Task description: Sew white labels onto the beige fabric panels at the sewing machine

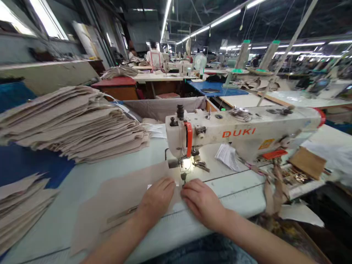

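A flat beige fabric piece [118, 194] lies on the pale sewing table, its upper right part close to the needle area. My left hand [161, 196] rests on it with fingers closed together, and bits of a white label [149, 186] show beside the fingers. Close by, my right hand [202, 203] has its fingers curled at the fabric's right edge; its fingertips are partly hidden. Just beyond both hands is the sewing machine [211, 132], its lamp lighting the needle plate [186, 165]. A narrow strip [121, 214] on the fabric runs under my left wrist.
Tall stacks of cut fabric [90, 124] stand at the left, with another pile [24, 209] nearer. White labels [227, 157] lie by the machine's base. Fabric strips [272, 190] hang over the right front edge near a parts tray [298, 176]. A person [154, 57] sits farther back.
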{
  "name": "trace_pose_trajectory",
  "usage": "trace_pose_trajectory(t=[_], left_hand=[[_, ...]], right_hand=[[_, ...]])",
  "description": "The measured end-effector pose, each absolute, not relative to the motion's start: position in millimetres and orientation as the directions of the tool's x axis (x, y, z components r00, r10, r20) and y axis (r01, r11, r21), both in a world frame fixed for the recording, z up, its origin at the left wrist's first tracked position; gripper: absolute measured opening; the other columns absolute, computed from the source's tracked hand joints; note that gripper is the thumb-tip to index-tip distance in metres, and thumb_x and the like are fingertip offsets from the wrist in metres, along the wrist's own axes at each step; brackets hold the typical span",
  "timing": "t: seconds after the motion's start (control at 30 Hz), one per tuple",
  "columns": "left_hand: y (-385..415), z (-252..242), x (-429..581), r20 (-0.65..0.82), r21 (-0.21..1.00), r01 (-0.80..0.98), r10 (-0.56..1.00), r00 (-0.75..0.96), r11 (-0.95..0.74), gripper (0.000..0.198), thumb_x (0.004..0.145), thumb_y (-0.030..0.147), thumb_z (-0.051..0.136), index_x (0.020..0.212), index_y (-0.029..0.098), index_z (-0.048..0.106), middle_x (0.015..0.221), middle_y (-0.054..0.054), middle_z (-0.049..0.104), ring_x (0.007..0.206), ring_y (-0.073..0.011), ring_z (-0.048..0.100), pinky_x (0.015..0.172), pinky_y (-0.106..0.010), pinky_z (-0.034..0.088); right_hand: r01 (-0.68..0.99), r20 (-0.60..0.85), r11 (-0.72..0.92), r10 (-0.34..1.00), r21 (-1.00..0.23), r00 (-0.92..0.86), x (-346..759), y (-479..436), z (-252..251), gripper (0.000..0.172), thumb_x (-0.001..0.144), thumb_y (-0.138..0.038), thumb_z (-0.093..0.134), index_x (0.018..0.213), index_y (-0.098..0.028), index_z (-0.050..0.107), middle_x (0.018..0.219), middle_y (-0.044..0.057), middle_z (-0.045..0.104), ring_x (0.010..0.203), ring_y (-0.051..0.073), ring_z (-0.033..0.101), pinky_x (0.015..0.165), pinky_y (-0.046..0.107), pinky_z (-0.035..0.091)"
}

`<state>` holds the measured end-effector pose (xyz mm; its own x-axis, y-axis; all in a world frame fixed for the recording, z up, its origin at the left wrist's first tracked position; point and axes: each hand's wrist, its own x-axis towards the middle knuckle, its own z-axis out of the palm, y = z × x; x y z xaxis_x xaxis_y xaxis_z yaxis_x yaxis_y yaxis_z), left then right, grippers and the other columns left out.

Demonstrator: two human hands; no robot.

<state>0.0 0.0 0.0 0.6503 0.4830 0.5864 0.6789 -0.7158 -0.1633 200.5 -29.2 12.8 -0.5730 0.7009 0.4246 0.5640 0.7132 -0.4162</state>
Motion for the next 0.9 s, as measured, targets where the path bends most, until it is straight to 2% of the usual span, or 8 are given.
trace_pose_trajectory(t=[0.17,0.3,0.5,0.67,0.9], left_hand=[[7.2,4.1,0.3,0.583,-0.14,0.67,0.486,0.651,-0.729,0.034,0.093,0.008,0.033,0.086,0.013,0.065,0.083,-0.007,0.07,0.082,-0.018,0.065,0.079,-0.031,0.055],[11.5,7.7,0.0,0.61,-0.076,0.674,0.5,0.615,-0.735,0.031,0.093,0.009,0.035,0.089,0.014,0.065,0.086,-0.006,0.07,0.083,-0.0174,0.065,0.079,-0.031,0.056],[15.6,7.8,5.7,0.565,-0.14,0.642,0.472,0.677,-0.754,0.03,0.091,0.006,0.035,0.087,0.011,0.064,0.086,-0.009,0.069,0.083,-0.0194,0.063,0.081,-0.032,0.055],[18.3,4.7,3.3,0.465,-0.137,0.641,0.522,0.715,-0.755,0.026,0.088,0.004,0.038,0.092,0.012,0.063,0.089,-0.009,0.068,0.087,-0.0212,0.063,0.083,-0.035,0.054],[20.5,2.1,-1.2,0.43,-0.156,0.624,0.516,0.741,-0.766,0.026,0.086,0.002,0.04,0.095,0.012,0.063,0.094,-0.009,0.068,0.09,-0.0213,0.063,0.085,-0.035,0.054]], right_hand=[[0.555,0.379,0.757,0.654,-0.345,-0.655,199.8,-33.9,6.0,0.025,0.092,-0.02,0.051,0.114,-0.011,0.061,0.12,0.011,0.062,0.115,0.022,0.052,0.103,0.037,0.042],[0.572,0.357,0.749,0.663,-0.335,-0.658,198.6,-30.6,4.9,0.026,0.093,-0.021,0.051,0.116,-0.011,0.06,0.119,0.011,0.063,0.116,0.022,0.052,0.103,0.037,0.042],[0.571,0.393,0.748,0.663,-0.338,-0.637,197.8,-31.7,2.9,0.027,0.095,-0.022,0.048,0.116,-0.01,0.061,0.12,0.012,0.062,0.116,0.023,0.052,0.103,0.036,0.042],[0.569,0.391,0.745,0.667,-0.348,-0.634,198.2,-32.7,2.4,0.028,0.095,-0.021,0.047,0.117,-0.01,0.06,0.122,0.011,0.061,0.117,0.022,0.051,0.104,0.036,0.041],[0.574,0.381,0.743,0.67,-0.344,-0.638,197.9,-32.3,6.0,0.027,0.094,-0.021,0.048,0.116,-0.01,0.06,0.119,0.012,0.062,0.116,0.022,0.051,0.102,0.036,0.043]])
